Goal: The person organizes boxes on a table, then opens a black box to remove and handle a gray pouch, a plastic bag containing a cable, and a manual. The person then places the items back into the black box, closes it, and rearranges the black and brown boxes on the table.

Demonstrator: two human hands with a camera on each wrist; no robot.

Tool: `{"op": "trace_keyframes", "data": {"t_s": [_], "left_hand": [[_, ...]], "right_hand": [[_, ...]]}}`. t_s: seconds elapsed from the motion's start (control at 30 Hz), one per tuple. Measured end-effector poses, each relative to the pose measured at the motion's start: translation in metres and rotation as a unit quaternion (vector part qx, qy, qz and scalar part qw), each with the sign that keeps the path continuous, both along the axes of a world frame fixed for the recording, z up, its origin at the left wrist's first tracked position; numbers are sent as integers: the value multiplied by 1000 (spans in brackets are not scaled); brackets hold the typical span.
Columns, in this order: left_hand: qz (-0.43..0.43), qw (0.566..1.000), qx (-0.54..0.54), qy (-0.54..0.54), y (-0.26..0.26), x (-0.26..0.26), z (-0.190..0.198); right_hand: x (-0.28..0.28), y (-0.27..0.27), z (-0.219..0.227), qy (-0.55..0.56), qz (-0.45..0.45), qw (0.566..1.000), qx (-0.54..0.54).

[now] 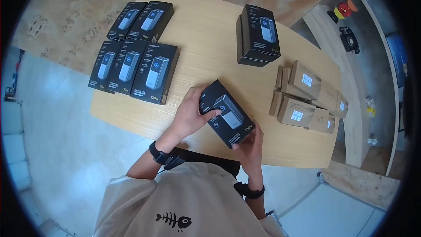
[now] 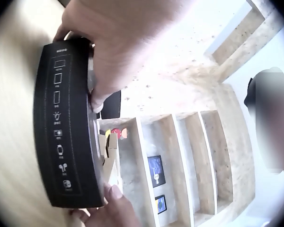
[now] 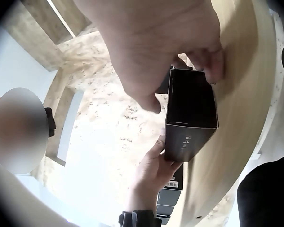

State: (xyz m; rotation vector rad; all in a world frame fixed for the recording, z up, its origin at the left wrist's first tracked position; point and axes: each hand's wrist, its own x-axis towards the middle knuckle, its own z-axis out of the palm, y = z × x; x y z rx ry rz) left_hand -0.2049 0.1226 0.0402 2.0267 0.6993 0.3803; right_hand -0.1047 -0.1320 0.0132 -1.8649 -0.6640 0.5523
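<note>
A black power bank box (image 1: pixel 218 95) printed with a device picture and "130W" is held tilted over the near table edge, front face up. My left hand (image 1: pixel 187 115) grips its upper left end, thumb across the front. At the lower right end, my right hand (image 1: pixel 251 148) holds the corner between thumb and fingers. The left wrist view shows the box's long side (image 2: pixel 68 123) with a row of small icons. In the right wrist view the box's dark end panel (image 3: pixel 191 101) lies under the right hand's fingers.
Several matching black boxes (image 1: pixel 154 74) lie in two rows on the table's left. Another black box (image 1: pixel 261 30) tops a stack at the far right. Small brown cartons (image 1: pixel 302 81) are grouped at the right edge. Beyond stands a shelf (image 1: pixel 322 22) with a black telephone (image 1: pixel 349 40).
</note>
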Motion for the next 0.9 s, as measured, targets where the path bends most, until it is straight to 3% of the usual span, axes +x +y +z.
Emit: {"op": "trace_keyframes", "data": {"t_s": [0.1,0.3,0.47,0.53,0.77,0.83,0.9], "left_hand": [[18,999,-30,-11,-3,4,-3],[9,993,-119,5,6,11,12],[18,992,-124,-3,-1,20,11],[24,998,-48,-29,-5,25,9],[43,996,-71,-15,-15,34,5],[20,998,-63,-1,-15,34,1],[48,997,-62,-23,-10,38,0]], "right_hand": [[2,10,27,-33,15,999,-37],[12,0,27,-159,50,979,-120],[7,-26,24,-174,38,976,-124],[6,-42,23,-185,45,974,-124],[2,-107,20,-170,25,971,-164],[2,-126,20,-111,9,981,-156],[10,-145,23,-122,40,976,-178]]}}
